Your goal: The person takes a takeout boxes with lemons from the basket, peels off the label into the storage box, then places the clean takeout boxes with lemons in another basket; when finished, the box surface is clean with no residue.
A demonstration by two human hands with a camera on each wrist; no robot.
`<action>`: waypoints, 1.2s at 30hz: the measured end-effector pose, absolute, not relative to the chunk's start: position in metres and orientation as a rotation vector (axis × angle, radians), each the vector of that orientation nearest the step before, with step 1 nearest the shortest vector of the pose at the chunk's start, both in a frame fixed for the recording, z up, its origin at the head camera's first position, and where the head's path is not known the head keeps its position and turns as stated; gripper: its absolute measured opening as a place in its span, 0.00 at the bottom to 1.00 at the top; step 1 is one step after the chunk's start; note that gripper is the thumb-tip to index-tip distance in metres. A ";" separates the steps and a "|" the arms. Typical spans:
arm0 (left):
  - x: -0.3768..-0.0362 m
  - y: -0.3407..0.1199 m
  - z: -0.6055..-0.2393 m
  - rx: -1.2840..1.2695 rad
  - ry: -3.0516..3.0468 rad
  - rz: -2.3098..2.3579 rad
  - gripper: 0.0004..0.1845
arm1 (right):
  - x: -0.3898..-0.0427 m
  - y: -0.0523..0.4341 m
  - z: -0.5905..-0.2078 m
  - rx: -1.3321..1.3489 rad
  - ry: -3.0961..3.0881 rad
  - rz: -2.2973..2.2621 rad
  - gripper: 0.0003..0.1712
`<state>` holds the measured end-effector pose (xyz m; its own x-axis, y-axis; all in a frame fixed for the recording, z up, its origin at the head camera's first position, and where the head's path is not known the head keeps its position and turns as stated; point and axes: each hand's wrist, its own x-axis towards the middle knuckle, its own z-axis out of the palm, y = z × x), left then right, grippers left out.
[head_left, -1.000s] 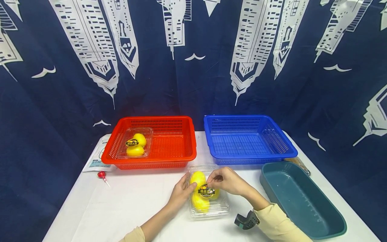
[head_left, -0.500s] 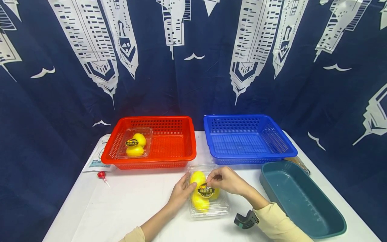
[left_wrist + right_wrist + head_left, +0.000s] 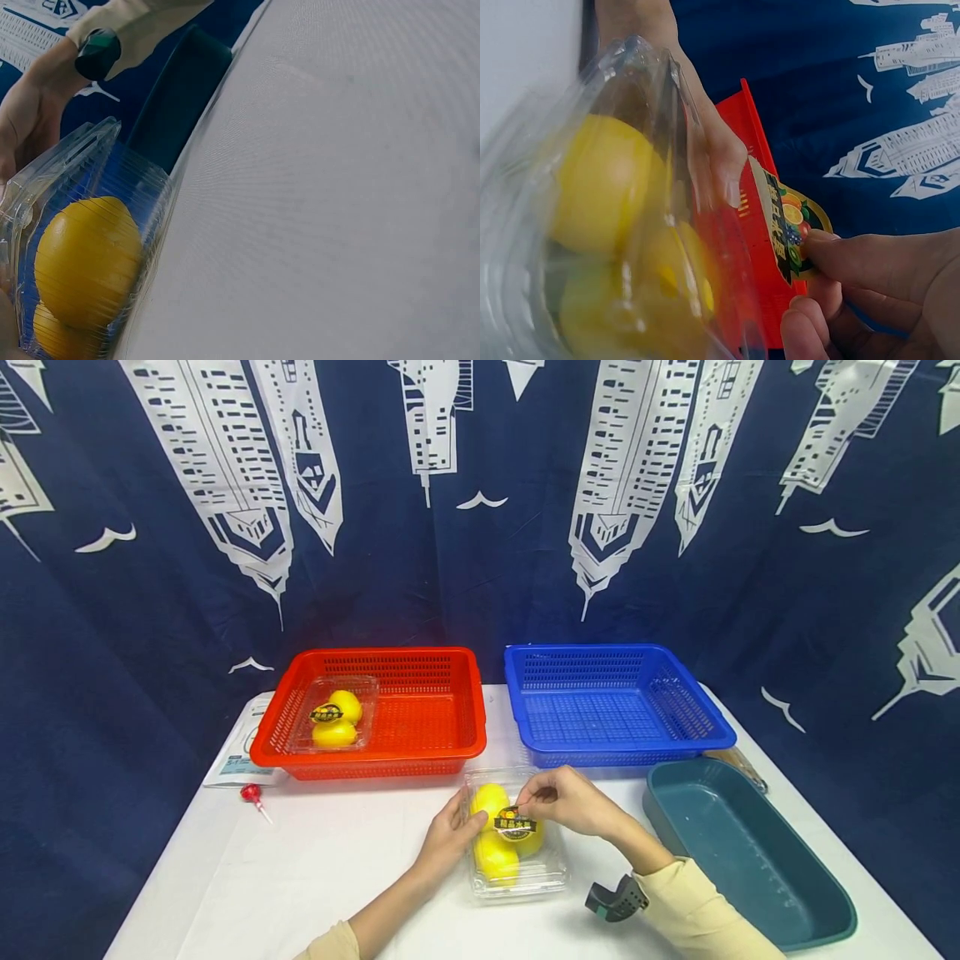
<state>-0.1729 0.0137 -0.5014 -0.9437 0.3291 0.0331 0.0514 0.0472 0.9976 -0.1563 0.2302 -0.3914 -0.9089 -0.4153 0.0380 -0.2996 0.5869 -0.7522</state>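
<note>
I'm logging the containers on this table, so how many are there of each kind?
Mesh baskets: 2, the red basket and the blue basket.
Clear fruit boxes: 2, one in the red basket, one under the hands.
Teal tub: 1.
Total: 5.

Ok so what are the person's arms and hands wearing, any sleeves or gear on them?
Both hands are bare: no gloves and no rings that show. The left hand leads back to a forearm that is bare up to a cream sleeve near the elbow. The right hand has a cream sleeve close to the wrist, with a dark green device strapped beside its cuff.
</note>
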 end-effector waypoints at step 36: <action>-0.174 0.012 -0.501 0.375 2.080 2.011 0.41 | -0.133 0.347 -0.367 -0.415 2.669 -1.168 0.09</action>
<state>-0.1736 0.0123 -0.5007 -0.9425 0.3338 0.0168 0.0280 0.0288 0.9992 -0.1328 0.3472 -0.3673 -0.9409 -0.3319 -0.0683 -0.1751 0.6487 -0.7406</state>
